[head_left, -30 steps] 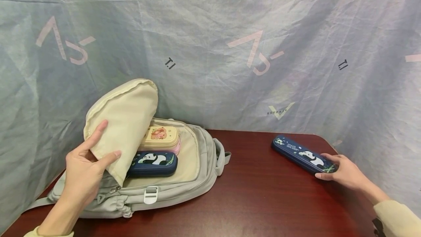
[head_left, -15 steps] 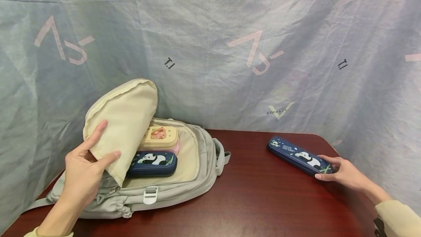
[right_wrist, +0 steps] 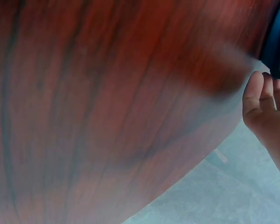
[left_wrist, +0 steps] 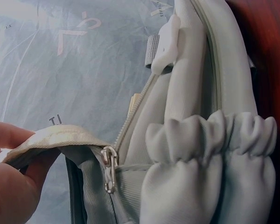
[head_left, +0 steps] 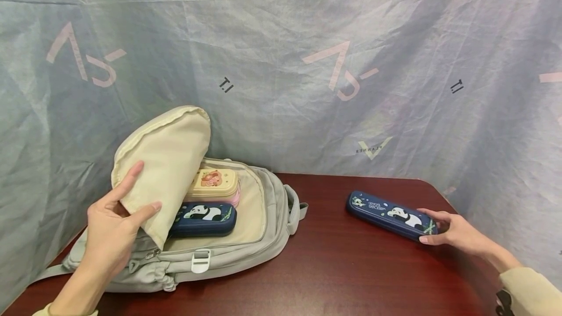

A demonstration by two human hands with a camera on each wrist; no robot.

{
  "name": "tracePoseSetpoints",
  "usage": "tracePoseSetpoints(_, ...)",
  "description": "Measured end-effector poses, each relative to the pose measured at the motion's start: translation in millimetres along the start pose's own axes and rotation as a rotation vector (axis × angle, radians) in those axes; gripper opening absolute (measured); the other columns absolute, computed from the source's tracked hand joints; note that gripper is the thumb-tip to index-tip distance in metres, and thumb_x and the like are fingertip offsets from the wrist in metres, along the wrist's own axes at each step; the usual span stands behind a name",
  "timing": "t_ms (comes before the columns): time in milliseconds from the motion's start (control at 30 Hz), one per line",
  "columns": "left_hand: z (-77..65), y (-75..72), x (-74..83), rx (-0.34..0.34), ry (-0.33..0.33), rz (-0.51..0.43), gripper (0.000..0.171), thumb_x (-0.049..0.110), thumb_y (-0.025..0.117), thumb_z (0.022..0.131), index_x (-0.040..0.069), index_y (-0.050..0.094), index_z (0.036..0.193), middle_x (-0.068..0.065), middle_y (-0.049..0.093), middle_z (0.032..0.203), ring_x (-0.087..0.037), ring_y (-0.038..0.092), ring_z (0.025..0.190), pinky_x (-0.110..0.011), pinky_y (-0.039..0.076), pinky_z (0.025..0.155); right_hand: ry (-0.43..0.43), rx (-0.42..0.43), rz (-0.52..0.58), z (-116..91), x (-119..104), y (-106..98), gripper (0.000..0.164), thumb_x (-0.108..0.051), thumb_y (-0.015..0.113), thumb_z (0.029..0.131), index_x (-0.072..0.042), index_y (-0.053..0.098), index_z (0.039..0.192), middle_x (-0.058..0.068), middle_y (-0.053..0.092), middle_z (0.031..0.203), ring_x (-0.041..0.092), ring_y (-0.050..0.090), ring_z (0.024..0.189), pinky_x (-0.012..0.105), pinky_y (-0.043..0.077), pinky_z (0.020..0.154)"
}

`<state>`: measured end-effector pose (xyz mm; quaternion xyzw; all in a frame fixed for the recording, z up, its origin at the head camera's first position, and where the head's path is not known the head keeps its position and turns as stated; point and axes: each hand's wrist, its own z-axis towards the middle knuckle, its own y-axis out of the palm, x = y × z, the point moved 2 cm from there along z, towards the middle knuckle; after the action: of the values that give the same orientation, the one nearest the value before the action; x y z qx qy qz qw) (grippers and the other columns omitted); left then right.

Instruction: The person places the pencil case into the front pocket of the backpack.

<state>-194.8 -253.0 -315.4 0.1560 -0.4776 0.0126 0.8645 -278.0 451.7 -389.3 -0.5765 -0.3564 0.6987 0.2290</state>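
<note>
My left hand (head_left: 111,228) pinches the edge of the cream-lined flap (head_left: 169,160) of a grey backpack (head_left: 237,260), keeping it raised. The left wrist view shows the fingers and thumb on either side of that edge, beside a metal zipper pull (left_wrist: 109,168). Inside the backpack lie a navy panda pencil case (head_left: 206,221), a yellow pencil case (head_left: 219,182) and a pink one (head_left: 237,197) beneath the yellow. Far to the right, my right hand (head_left: 461,235) grips the near end of another navy panda pencil case (head_left: 377,216), its printed side up.
The backpack lies on its back on a dark red wooden table (head_left: 333,272). Bare tabletop separates it from the right-hand pencil case. A grey printed cloth (head_left: 281,62) hangs behind and along the sides. A strap (head_left: 293,208) sticks out at the backpack's right end.
My right hand has shifted the navy pencil case leftward and slightly nearer, turning it a little flatter across the view. The left hand and the raised flap stay put.
</note>
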Motion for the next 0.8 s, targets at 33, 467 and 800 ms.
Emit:
tracePoseSetpoints(33,0.0,0.1,0.0,0.0,0.001,0.001,0.088,-0.036,0.064,0.079,0.008,0.054,0.155,-0.003,0.044,0.164,-0.01,0.061,0.122,-0.018,0.057,0.087,0.012,0.005,-0.009,0,0,0,0.08,-0.015,0.088,0.087,0.01,0.048,0.151,0.015,0.061,0.12,0.013,0.059,0.092,0.023,0.05,0.071)
tracePoseSetpoints(467,0.6,0.3,0.3,-0.001,0.002,-0.015,0.088,-0.037,0.063,0.079,0.007,0.053,0.155,-0.005,0.047,0.161,-0.011,0.063,0.121,-0.02,0.058,0.088,0.009,-0.031,0.082,4,-11,6,0.078,-0.011,0.087,0.088,0.011,0.048,0.151,0.022,0.065,0.125,0.01,0.062,0.096,0.023,0.053,0.074)
tracePoseSetpoints(800,0.6,0.8,0.7,-0.001,-0.003,-0.021,0.088,-0.037,0.063,0.079,0.007,0.053,0.155,-0.004,0.047,0.162,-0.01,0.063,0.122,-0.021,0.058,0.089,-0.021,-0.074,0.114,7,-7,9,0.077,-0.011,0.084,0.091,0.011,0.043,0.154,0.032,0.057,0.138,0.009,0.062,0.105,0.023,0.055,0.079)
